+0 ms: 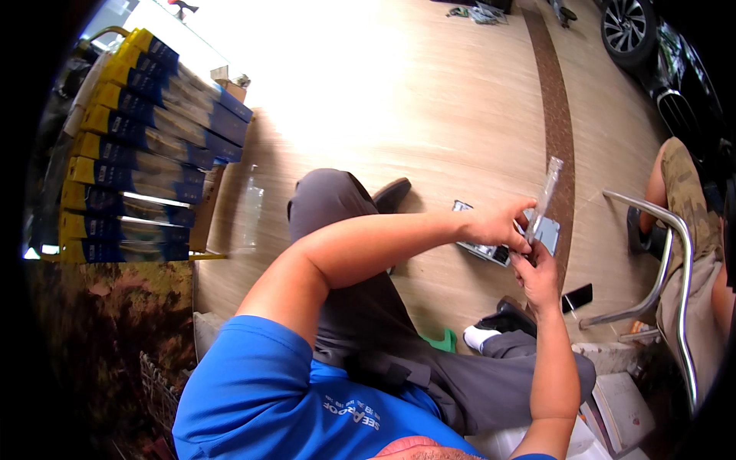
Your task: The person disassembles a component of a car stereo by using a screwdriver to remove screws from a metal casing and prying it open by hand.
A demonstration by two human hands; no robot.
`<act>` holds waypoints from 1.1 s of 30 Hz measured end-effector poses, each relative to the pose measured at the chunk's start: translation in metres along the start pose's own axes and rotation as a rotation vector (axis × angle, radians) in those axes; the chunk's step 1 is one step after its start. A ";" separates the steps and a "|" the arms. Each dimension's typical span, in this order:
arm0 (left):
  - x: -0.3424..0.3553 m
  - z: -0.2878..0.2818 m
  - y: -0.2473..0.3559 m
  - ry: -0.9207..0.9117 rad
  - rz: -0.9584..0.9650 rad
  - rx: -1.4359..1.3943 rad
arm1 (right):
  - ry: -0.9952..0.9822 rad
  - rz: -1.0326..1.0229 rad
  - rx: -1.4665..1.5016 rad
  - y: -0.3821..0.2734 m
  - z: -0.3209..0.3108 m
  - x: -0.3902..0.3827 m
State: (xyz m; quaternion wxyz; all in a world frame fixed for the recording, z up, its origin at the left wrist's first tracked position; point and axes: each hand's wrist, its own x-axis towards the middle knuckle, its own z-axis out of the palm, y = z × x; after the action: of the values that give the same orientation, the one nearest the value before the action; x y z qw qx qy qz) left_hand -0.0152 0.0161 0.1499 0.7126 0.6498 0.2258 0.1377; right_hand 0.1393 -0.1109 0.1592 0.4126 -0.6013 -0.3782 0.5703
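Note:
Both my hands meet over the floor, right of the picture's middle. A long, narrow, clear plastic packet (546, 192) stands up from between them, tilted to the right. My left hand (494, 226) pinches its lower end between thumb and fingers. From below, my right hand (539, 277) closes on the same end, its fingertips close to the left thumb. Whatever small thing lies inside the packet is too blurred to name. Beneath and behind the hands, a grey metal box-like device (484, 251) rests on the floor, partly hidden by them.
Blue-and-yellow boxes (138, 153) fill a rack on the left, with a clear wrapper (253, 207) beside it. A dark phone (576, 297) and green plastic piece (441, 340) lie near my legs. A metal-framed chair (678, 230), another person's leg (675, 184) and a car wheel (629, 29) are right.

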 end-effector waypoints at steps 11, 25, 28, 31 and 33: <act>0.004 0.004 -0.004 -0.008 0.011 -0.018 | 0.042 0.000 -0.002 0.000 -0.003 0.001; 0.004 0.000 -0.003 0.013 0.038 -0.095 | 0.021 -0.001 0.030 0.002 -0.004 -0.001; 0.003 0.000 -0.003 0.030 0.026 -0.062 | 0.009 0.007 0.040 0.002 -0.004 -0.002; 0.002 -0.001 -0.002 0.060 0.026 -0.024 | -0.009 0.006 0.040 0.001 -0.005 -0.001; 0.000 -0.001 0.003 0.055 0.010 -0.033 | -0.023 0.006 0.028 0.002 -0.006 -0.002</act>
State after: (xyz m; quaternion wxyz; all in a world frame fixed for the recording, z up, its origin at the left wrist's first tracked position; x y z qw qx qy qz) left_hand -0.0151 0.0176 0.1532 0.7160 0.6350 0.2397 0.1630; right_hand 0.1453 -0.1134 0.1580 0.4149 -0.5899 -0.3730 0.5837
